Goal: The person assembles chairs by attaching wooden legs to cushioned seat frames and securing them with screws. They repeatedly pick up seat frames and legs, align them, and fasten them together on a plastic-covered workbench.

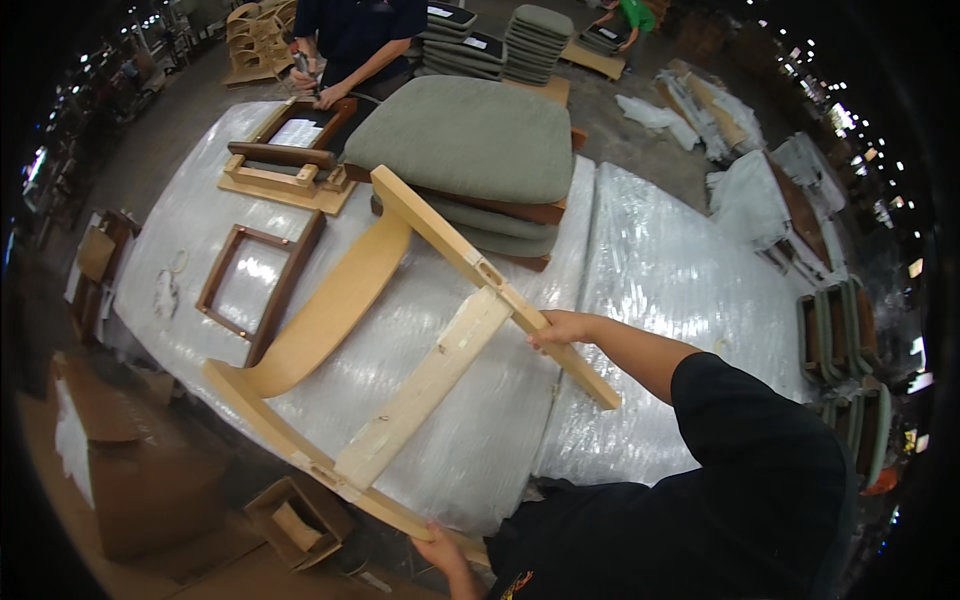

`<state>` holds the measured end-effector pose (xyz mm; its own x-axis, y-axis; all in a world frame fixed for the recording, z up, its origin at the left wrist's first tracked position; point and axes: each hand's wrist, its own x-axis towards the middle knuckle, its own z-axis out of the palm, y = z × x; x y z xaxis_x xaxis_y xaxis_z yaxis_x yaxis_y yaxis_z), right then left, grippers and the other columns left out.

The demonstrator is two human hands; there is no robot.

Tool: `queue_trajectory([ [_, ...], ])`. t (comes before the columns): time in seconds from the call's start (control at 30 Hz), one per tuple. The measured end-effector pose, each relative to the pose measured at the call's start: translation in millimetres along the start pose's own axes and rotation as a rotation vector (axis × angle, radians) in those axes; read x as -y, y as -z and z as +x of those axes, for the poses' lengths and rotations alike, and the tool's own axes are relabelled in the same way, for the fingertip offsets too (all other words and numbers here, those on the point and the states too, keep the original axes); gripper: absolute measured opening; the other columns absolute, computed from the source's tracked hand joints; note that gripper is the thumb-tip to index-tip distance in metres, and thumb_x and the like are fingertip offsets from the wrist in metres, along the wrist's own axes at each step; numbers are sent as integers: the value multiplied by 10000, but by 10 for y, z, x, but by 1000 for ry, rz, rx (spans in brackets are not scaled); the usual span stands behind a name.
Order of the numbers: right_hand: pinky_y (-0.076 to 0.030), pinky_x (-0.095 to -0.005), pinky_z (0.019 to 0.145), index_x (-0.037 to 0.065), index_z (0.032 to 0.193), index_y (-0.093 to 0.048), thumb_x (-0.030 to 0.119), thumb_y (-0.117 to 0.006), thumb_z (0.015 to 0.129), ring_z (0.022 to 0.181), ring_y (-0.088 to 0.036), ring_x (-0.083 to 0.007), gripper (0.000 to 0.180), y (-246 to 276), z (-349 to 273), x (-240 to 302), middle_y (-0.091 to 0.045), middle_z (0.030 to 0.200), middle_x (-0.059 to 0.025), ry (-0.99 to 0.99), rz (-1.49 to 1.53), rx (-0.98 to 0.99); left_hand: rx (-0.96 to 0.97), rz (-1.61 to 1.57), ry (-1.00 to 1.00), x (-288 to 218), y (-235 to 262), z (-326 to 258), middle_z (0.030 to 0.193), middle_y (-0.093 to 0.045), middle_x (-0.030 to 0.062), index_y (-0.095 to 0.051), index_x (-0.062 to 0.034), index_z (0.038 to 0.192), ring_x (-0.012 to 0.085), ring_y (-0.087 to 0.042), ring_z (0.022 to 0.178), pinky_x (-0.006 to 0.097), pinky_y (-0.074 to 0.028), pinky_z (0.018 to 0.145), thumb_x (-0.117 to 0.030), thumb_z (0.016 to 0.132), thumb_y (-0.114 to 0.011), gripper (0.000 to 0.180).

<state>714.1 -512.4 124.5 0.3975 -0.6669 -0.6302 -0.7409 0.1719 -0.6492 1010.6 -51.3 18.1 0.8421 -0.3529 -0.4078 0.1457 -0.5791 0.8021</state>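
Observation:
A light wooden chair back frame (400, 320), with two long side rails, a curved slat and a straight cross rail, lies tilted over the plastic-wrapped table (660, 270). My right hand (560, 328) grips the far side rail near its lower end. My left hand (440, 548) holds the near side rail at the table's front edge. Both hands are closed around the wood.
Grey-green seat cushions (470, 140) on dark wooden bases are stacked at the back. Dark brown frames (255, 285) and a light frame (285, 180) lie on the left. Another person (350, 50) works at the far end. Cardboard boxes (295, 520) stand below the table.

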Motion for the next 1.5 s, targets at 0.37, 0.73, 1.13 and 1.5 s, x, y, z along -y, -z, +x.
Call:
queue_trajectory([
  [0.37,-550,-362,650,-16,1196,-677,391,-770,888,698,-676,-187,519,-2,390,269,-711,854,-132,161,55,-364,-53,-95,5,-371,-565,26,1260,-634,227,-538,112,1345,307,-633,1093,410,-503,977,-146,1000,-656,446],
  [0.73,-554,-374,821,2,1206,-680,437,-789,886,903,-702,-261,551,44,232,249,-720,1004,-171,225,136,-354,-38,-90,-72,-103,-492,129,1254,-634,221,-542,104,1321,327,-630,1091,428,-507,970,-160,973,-674,456],
  [1.13,-470,-508,1082,-7,1451,-508,367,-873,820,1276,-591,-350,819,2725,1376,542,-616,1383,-207,177,1283,-532,17,-401,-19,-343,-328,363,1456,-469,251,-363,72,1504,346,-515,1280,464,-432,1082,-525,1078,-490,745],
  [1.5,-550,-433,947,-82,1323,-575,98,-775,817,1066,-680,-328,574,2880,1127,1219,-679,1201,-211,711,1340,-751,-458,130,-191,-459,-591,687,1218,-626,241,-552,74,1351,322,-648,1042,398,-546,903,-322,1096,-519,472],
])
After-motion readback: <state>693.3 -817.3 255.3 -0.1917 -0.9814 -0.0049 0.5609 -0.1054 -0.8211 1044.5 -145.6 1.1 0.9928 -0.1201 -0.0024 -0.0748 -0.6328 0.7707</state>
